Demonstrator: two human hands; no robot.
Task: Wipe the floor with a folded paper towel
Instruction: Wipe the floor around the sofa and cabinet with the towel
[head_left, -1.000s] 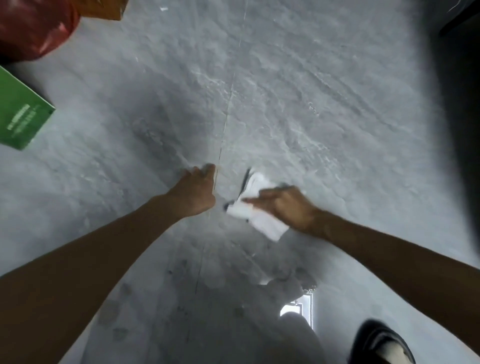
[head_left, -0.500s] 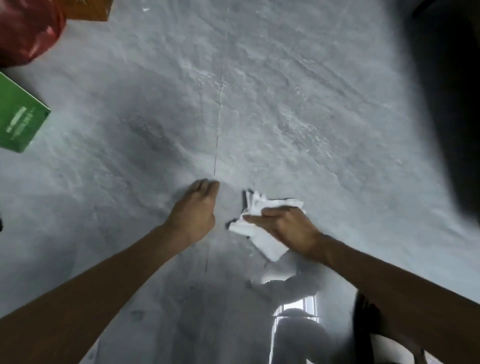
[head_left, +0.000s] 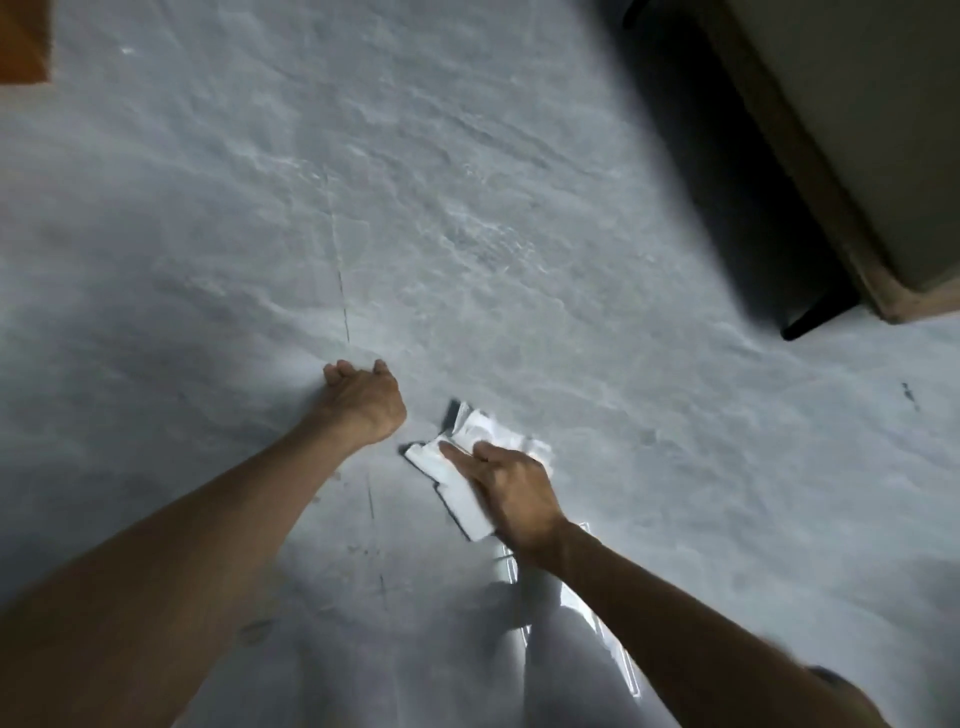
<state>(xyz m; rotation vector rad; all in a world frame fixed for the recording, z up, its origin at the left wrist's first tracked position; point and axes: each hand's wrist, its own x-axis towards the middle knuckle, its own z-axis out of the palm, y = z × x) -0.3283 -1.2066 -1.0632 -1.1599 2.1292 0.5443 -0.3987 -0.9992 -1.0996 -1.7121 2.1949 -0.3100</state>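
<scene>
Two hands meet the grey floor (head_left: 519, 208): just right of its thin seam (head_left: 343, 306), the right hand (head_left: 511, 488) presses straight fingers onto the folded paper towel (head_left: 457, 493), the left hand (head_left: 363, 400) braces on the seam, curled and empty; wiping seems midway, extent cleaned unclear.

Nothing legible found: no text, label, brand, number or sign reads on the folded paper towel (head_left: 470, 486) or the grey floor (head_left: 467, 208).
</scene>
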